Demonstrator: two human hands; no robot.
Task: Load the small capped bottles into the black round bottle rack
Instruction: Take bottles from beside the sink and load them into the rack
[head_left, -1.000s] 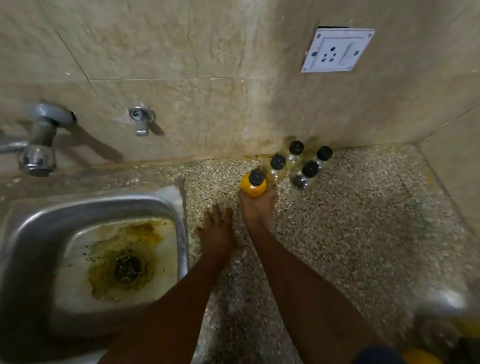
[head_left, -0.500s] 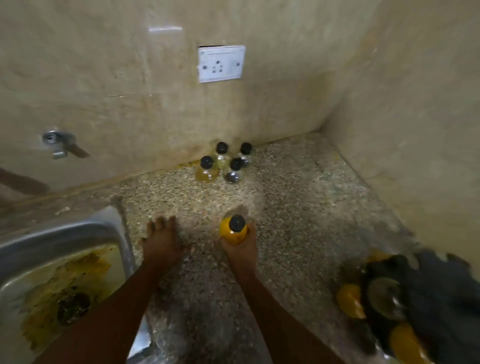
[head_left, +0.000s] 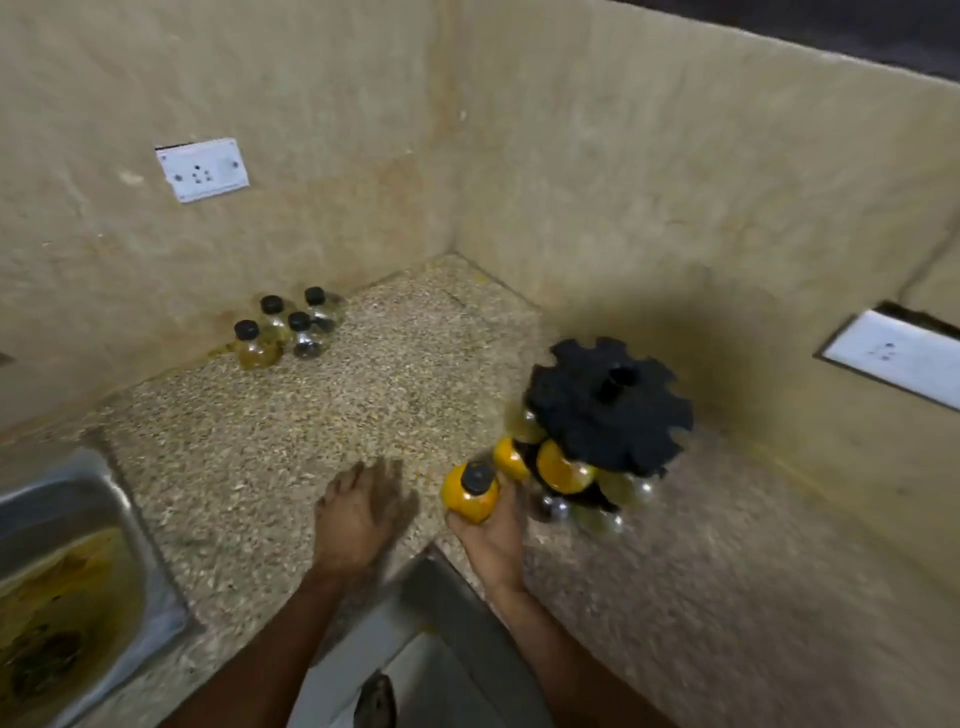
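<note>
My right hand (head_left: 493, 540) is shut on a small orange-filled bottle with a black cap (head_left: 470, 491), held upright just left of the black round bottle rack (head_left: 608, 410). The rack stands on the speckled counter near the right wall, with several bottles hanging under its notched top disc. My left hand (head_left: 358, 512) rests flat on the counter, fingers spread, holding nothing. Several more capped bottles (head_left: 285, 332), yellowish and clear, stand grouped against the back wall.
A steel sink (head_left: 67, 525) with yellow stains lies at the left. Tiled walls meet in a corner behind the counter (head_left: 415, 374). One white socket plate (head_left: 202, 169) is on the back wall, another (head_left: 898, 358) on the right wall.
My right hand carried the orange bottle from the group by the back wall rightward to beside the rack. The view swung right, bringing the rack fully into sight. My left hand stayed flat on the counter.
</note>
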